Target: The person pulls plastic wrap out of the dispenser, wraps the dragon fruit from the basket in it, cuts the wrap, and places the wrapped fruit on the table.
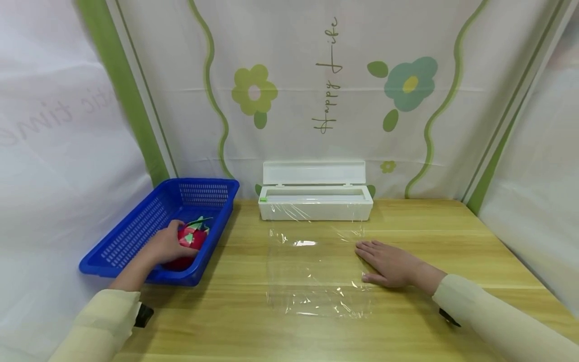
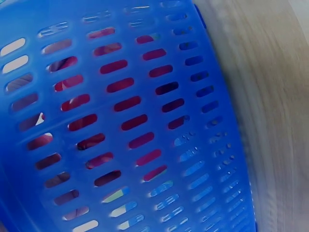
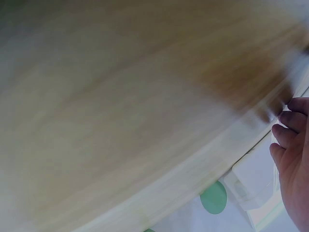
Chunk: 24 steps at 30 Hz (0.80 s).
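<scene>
In the head view, my left hand point(image 1: 166, 245) reaches into the blue plastic basket point(image 1: 229, 201) and holds a red dragon fruit point(image 1: 193, 237) with pale green scales, thumb on the near side and fingers on the far side. Through the slots of the basket wall point(image 2: 111, 108), the left wrist view shows patches of red. My right hand point(image 1: 392, 263) rests palm down, fingers extended, on the table at the right edge of a sheet of clear cling film point(image 1: 312, 271). That film runs toward me from a white dispenser box point(image 1: 316, 211), whose lid stands raised.
The wooden table point(image 1: 452, 236) carries the basket on the left and the dispenser at the back middle. Behind it hangs a white curtain point(image 1: 289, 146) with printed flowers, and more curtain closes off both sides.
</scene>
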Tool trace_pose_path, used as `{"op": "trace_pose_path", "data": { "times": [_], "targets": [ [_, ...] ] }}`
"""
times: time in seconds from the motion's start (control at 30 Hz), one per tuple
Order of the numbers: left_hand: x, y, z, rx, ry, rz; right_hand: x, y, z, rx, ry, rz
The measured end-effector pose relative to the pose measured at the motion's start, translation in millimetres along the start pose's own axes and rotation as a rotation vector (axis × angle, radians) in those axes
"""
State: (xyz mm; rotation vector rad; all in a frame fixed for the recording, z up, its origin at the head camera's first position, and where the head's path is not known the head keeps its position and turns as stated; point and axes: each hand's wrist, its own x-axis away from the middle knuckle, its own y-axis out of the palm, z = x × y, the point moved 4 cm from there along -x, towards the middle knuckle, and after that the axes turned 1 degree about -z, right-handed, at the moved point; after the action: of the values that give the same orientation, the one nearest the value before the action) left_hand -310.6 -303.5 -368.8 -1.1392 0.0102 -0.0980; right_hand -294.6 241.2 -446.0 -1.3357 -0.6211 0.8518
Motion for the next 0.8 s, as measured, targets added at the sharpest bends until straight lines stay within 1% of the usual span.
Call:
{"op": "trace_pose_path", "data": {
  "times": [0.27, 0.4, 0.57, 0.7, 0.8],
  "targets": [
    [3.3, -2.7, 4.0, -0.026, 0.027, 0.067, -1, 1.9, 1, -0.013, 0.02, -0.047],
    [3.9, -3.6, 4.5, -0.038, 0.041, 0.105, -1, 1.6, 1, -0.012, 0.013, -0.035],
    [4.1, -5.1, 7.2, -0.067, 0.075, 0.167, -2, -0.4, -1, -0.007, -0.001, -0.012],
    [6.4, -5.6, 11.2, -0.108, 0.104, 0.226, -1, 0.0, 0, -0.01, 0.011, -0.025],
    [9.0, -6.7, 14.5, -0.149, 0.122, 0.284, -2, 1.1, 1, -0.015, 0.021, -0.043]
  ]
}}
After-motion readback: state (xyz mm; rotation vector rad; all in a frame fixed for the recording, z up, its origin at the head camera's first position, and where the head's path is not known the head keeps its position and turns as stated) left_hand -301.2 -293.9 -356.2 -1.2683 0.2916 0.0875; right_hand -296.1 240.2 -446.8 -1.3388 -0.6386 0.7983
